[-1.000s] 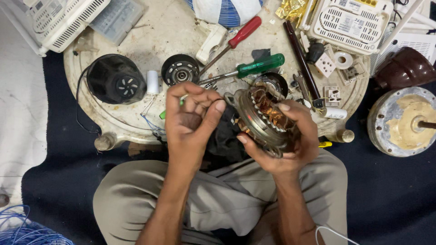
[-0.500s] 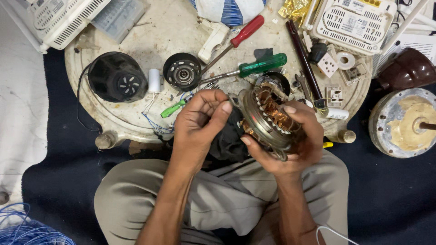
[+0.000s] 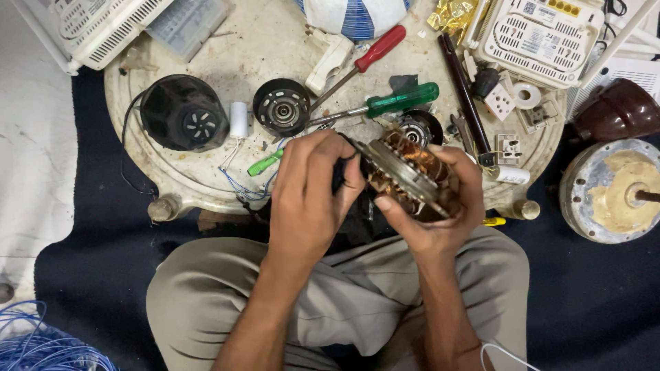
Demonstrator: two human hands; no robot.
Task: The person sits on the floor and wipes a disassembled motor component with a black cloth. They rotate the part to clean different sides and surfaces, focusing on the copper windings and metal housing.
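My right hand cradles a small electric motor stator with copper windings and a metal ring, tilted over my lap. My left hand presses against the stator's left side, fingers curled on its edge and on a dark part next to it. Just beyond them on the round white table lie a green-handled screwdriver, a red-handled screwdriver, a black round motor cover and a black fan housing with a white capacitor beside it.
A white vented box and small sockets sit at the table's right. A round metal motor shell and a brown dome rest on the dark floor at right. Blue wire coils lie bottom left. My crossed legs fill the foreground.
My left hand has dropped from above the stator to close against its left side. The stator has tilted a little in my right hand.
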